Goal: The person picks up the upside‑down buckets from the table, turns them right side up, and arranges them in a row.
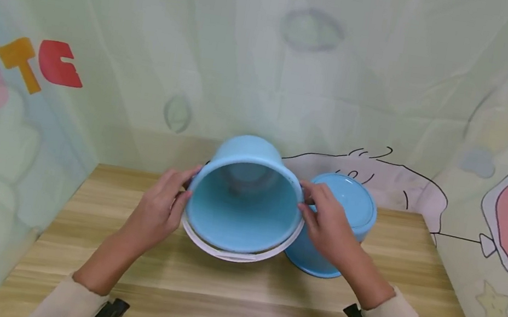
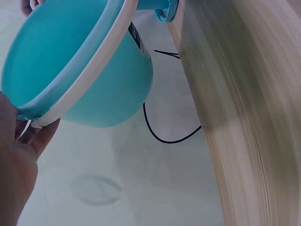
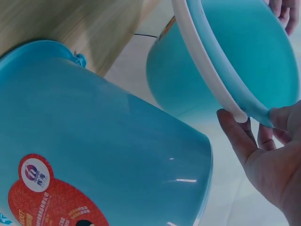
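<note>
Both hands hold a light-blue bucket [image 1: 242,217] by opposite sides of its rim, tilted with its mouth facing me. My left hand [image 1: 156,209] pinches the left side, thumb in front and fingers behind; my right hand [image 1: 330,223] does likewise on the right. A white handle [image 1: 238,257] lies along the rim's lower edge. In the left wrist view the bucket's outer wall [image 2: 110,94] appears off the tabletop. Close by the right hand, a second blue bucket [image 1: 349,201] stands upside down, with a red label [image 3: 54,202] visible in the right wrist view.
The wood-grain table [image 1: 209,312] runs back to a pale printed cloth [image 1: 229,66] that hangs behind it and at both sides. Dark wrist straps [image 1: 112,310] show on the sleeves.
</note>
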`<act>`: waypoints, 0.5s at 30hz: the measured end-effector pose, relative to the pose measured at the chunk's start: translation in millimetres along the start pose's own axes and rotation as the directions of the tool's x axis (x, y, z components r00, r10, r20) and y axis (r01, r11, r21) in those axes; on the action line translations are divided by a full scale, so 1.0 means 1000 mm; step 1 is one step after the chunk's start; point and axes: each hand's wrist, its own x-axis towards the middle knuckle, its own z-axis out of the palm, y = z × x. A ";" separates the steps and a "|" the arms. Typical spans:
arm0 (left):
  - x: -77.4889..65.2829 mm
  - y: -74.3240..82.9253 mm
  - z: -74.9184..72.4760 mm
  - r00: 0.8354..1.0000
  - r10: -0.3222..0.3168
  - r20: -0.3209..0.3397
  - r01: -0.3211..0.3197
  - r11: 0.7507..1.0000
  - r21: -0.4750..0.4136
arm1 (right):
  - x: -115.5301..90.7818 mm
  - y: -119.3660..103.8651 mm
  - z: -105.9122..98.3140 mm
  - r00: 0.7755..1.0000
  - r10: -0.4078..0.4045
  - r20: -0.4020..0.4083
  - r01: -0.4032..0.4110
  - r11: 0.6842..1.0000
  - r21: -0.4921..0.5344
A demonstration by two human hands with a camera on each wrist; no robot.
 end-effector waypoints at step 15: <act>0.005 0.004 -0.002 0.997 -0.073 -0.028 0.070 0.994 -0.082 | 0.008 -0.001 -0.010 0.994 0.088 0.060 -0.092 0.994 0.066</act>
